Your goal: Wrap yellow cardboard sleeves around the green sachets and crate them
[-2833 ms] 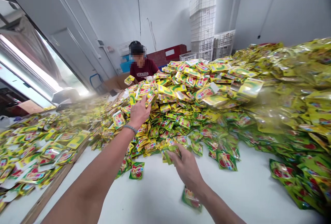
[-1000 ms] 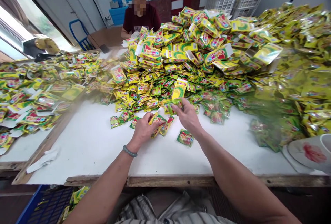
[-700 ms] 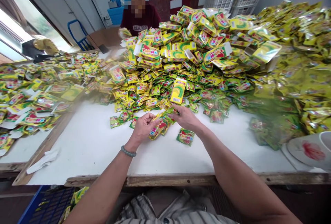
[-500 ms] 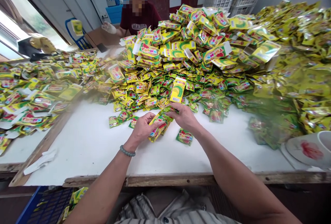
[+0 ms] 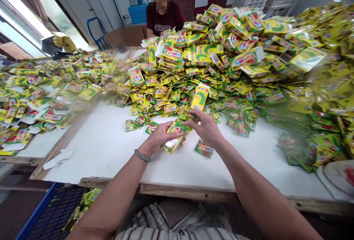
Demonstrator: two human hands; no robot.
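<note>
My left hand (image 5: 162, 136) is closed around a small yellow-green candy box (image 5: 173, 141), held tilted above the white table, thumb across its front. At the upper end of that box, my right hand (image 5: 203, 123) pinches a green candy packet (image 5: 186, 116) between thumb and fingers; whether the packet is partly inside the box I cannot tell. Just beyond my right fingers a yellow box (image 5: 199, 96) leans on the heap of packets. A loose green packet (image 5: 204, 148) lies below my right hand, and another packet (image 5: 152, 127) sits just past my left hand.
A high heap of boxes (image 5: 204, 50) and packets rises across the table (image 5: 110, 155). More boxes (image 5: 49, 114) lie left of a wooden strip (image 5: 66, 142). A flowered container (image 5: 341, 175) stands at right, a blue crate (image 5: 45, 214) below. Opposite sits a person (image 5: 166, 16).
The view has shifted left, so the scene sits further right. My hands keep their hold at the box, which is tilted slightly differently. The other person's raised hand has dropped from sight.
</note>
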